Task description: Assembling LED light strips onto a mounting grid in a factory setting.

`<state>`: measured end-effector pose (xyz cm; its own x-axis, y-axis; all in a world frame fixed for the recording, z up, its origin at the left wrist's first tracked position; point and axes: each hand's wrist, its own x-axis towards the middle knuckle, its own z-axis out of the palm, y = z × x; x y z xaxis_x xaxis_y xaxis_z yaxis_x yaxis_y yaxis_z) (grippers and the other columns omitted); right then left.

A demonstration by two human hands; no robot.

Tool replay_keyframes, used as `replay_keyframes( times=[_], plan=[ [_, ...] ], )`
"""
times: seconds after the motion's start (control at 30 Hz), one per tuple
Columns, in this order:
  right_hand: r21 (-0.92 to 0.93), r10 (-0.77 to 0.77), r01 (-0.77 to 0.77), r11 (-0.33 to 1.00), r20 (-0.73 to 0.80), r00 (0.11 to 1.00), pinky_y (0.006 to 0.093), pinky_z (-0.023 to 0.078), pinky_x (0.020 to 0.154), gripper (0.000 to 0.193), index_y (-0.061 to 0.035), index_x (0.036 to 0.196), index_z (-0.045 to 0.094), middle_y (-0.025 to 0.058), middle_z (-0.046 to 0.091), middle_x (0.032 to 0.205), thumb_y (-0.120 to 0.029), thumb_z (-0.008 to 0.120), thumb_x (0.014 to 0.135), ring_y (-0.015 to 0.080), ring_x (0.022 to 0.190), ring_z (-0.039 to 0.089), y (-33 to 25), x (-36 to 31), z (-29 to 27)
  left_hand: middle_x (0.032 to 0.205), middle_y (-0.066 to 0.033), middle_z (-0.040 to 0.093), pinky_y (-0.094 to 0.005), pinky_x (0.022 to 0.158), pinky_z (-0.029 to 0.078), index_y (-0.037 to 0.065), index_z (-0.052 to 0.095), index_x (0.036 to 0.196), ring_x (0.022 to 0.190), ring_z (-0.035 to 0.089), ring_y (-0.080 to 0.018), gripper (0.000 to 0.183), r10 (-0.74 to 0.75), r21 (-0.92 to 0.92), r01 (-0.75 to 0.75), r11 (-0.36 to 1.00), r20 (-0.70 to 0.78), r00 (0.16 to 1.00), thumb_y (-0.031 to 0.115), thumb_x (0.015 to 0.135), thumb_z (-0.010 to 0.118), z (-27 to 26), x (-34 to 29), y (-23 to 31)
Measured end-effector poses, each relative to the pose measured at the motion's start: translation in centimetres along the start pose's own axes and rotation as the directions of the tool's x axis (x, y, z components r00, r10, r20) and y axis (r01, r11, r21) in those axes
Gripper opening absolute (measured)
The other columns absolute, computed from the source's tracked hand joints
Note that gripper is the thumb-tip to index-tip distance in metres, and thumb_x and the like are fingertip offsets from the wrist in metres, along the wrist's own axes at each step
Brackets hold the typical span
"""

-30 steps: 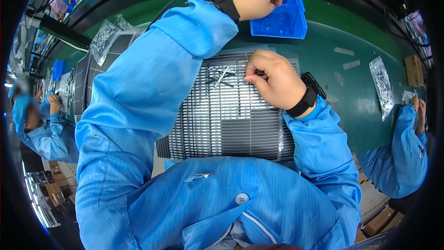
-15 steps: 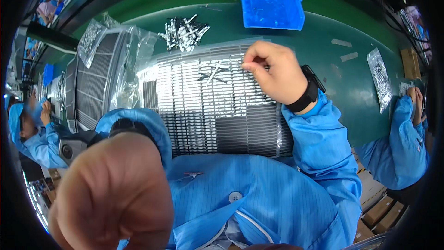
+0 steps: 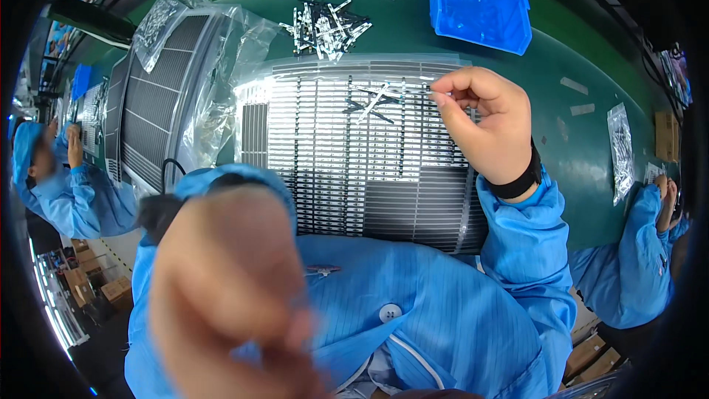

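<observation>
My right hand (image 3: 487, 125), with a black band at its wrist, is over the upper right part of a panel (image 3: 310, 140) lined with rows of slim black and silver-white strips. Its thumb and forefinger are pinched on the end of a thin strip (image 3: 415, 93). Just left of the fingertips, a few loose strips (image 3: 375, 105) lie crossed on the panel. Bare dark grey areas show at the panel's lower right and left edge. Close to the camera, my left hand (image 3: 229, 281) is raised and smeared by motion; whatever it might hold cannot be made out.
A heap of loose strips (image 3: 325, 28) lies beyond the panel, beside a blue bin (image 3: 480, 11). On the left are stacked grey panels (image 3: 159, 92) with clear plastic wrapping (image 3: 221, 103). A filled clear bag (image 3: 620, 151) lies right. Co-workers sit at both sides.
The view has shifted, so the panel, heap and bin appear farther right. My left hand has moved and is more blurred. My right hand stays pinched above the panel's upper right part.
</observation>
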<state>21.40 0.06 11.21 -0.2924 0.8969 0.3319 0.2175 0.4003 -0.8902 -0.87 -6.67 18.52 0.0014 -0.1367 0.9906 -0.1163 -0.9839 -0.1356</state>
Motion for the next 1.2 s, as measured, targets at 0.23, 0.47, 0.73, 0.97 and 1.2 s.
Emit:
replay_keyframes(
  times=[0.23,0.47,0.73,0.97,1.2],
  plan=[
    [0.052,-0.057,0.054,0.997,0.052,0.997,0.0239,0.056,0.071,0.015,0.0018,0.097,0.074,0.0089,0.073,0.088,0.006,0.073,0.083,0.012,0.078,0.069,-0.3,0.0,0.4,0.103,-0.005,0.07,-0.0238,0.074,0.049,-0.001,0.064,0.119,0.089,0.063,-0.0092,0.025,-0.951,0.269,0.963,-0.03,0.288,-0.11,0.008,0.096,0.069,-0.7,-5.6,-3.3],
    [0.191,0.109,-0.12,0.974,0.067,0.992,0.0231,0.055,0.07,0.016,0.0046,0.099,0.072,0.0095,0.074,0.086,0.008,0.07,0.084,0.0107,0.079,0.069,0.7,0.0,0.8,0.085,0.0019,0.065,-0.019,0.064,0.045,-0.003,0.068,0.103,0.076,0.056,-0.0009,0.01,-0.912,0.12,0.961,-0.248,0.305,-0.273,0.006,0.099,0.066,-1.9,-7.4,-4.3],
    [0.087,0.065,-0.08,0.993,0.164,0.984,0.0232,0.055,0.068,0.012,0.0057,0.091,0.072,0.0094,0.073,0.084,0.011,0.065,0.083,0.0119,0.077,0.07,0.9,-0.1,1.0,0.083,0.0017,0.064,-0.019,0.062,0.044,-0.002,0.068,0.101,0.073,0.054,-0.001,0.009,-0.919,0.188,0.963,-0.195,0.306,-0.246,0.006,0.098,0.067,-2.6,-8.5,-4.2],
    [0.176,0.028,-0.076,0.981,0.257,0.966,0.0242,0.052,0.068,0.01,0.0049,0.087,0.069,0.0069,0.069,0.08,0.011,0.065,0.079,0.0115,0.076,0.067,1.2,-0.1,1.0,0.108,-0.0088,0.068,-0.0224,0.072,0.051,0.0,0.069,0.103,0.086,0.064,-0.0098,0.007,-0.906,0.009,0.994,0.105,0.414,0.092,0.003,0.097,0.067,-2.5,-9.5,-4.1],
    [0.24,0.084,-0.151,0.959,0.269,0.96,0.0246,0.05,0.066,0.018,0.0029,0.092,0.069,0.007,0.068,0.081,0.009,0.067,0.075,0.0126,0.075,0.065,0.6,-1.1,1.3,0.113,-0.0141,0.067,-0.0277,0.08,0.055,0.0,0.062,0.098,0.093,0.068,-0.0144,0.002,-0.874,-0.384,0.887,-0.257,0.483,-0.045,0.001,0.098,0.061,-2.1,-8.9,-3.4]
  ],
)
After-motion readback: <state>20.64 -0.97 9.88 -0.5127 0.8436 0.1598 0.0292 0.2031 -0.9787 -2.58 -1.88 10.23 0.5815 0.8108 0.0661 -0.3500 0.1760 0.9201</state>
